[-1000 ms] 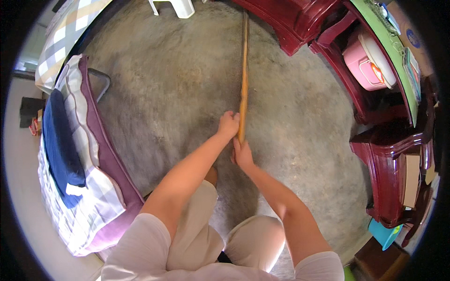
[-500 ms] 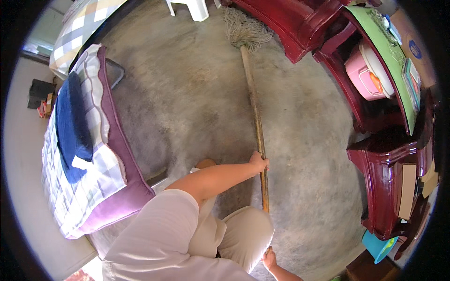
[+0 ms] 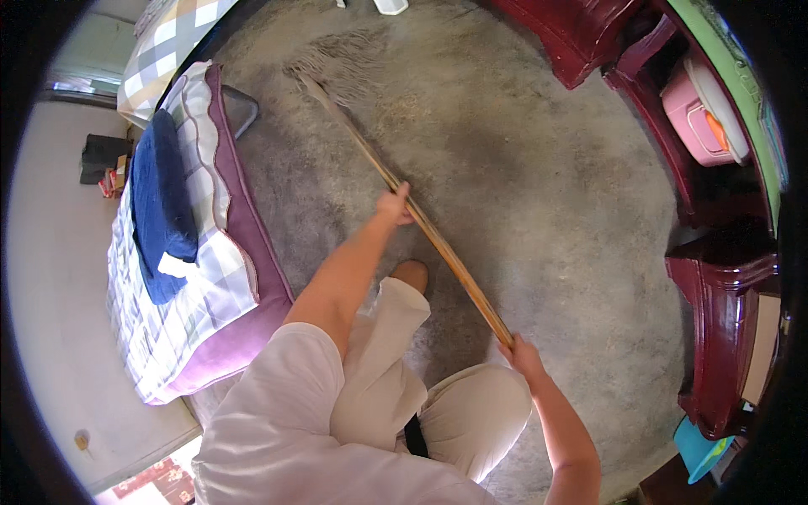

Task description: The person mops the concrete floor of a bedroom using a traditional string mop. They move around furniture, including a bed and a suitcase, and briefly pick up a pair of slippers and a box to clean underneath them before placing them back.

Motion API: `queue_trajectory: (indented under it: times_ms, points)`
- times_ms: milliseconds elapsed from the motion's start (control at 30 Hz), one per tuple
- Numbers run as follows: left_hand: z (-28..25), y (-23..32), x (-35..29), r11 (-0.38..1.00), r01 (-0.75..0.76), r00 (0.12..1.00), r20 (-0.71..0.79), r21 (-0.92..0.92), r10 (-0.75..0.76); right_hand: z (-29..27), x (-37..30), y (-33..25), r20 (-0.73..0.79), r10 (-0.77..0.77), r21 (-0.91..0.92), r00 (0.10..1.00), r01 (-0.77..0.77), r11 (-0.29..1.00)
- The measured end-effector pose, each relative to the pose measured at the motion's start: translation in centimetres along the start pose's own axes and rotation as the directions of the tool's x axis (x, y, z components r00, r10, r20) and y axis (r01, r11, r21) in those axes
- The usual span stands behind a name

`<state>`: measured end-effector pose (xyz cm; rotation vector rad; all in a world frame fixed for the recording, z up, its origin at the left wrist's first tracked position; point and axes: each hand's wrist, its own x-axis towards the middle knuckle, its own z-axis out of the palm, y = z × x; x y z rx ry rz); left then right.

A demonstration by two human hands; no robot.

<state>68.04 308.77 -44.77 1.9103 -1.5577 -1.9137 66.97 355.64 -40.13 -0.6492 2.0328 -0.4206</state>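
A string mop [image 3: 341, 69] with a grey head lies on the concrete floor near the far left, close to the bed. Its long wooden handle slants down toward me on the right. My left hand [image 3: 395, 205] is wrapped round the middle of that handle. Lower down, my right hand [image 3: 525, 358] grips the handle near its top end, beside my right knee. The strands are spread out and a little blurred.
Left of me stands a bed [image 3: 231, 337] with a plaid cover and a dark blue folded cloth [image 3: 164, 202]. Dark red wooden furniture [image 3: 715, 295] lines the right side, with a pink bucket [image 3: 697, 118] and a turquoise basin [image 3: 697, 450]. A white stool leg [image 3: 391, 6] shows at the far edge.
The mop head has swept from the far middle to the left, and the handle now slants. Both hands have shifted with it; my right hand has come up from beside my knee.
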Motion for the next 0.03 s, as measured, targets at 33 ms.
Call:
queue_trajectory:
  times_ms: [33]
  points:
    - [-1.81,1.37,0.42,0.999,0.010,0.984,0.179,-0.030,-0.005,-0.80,2.47,-4.11,-0.026,-0.015,0.059,1.000,0.016,0.998]
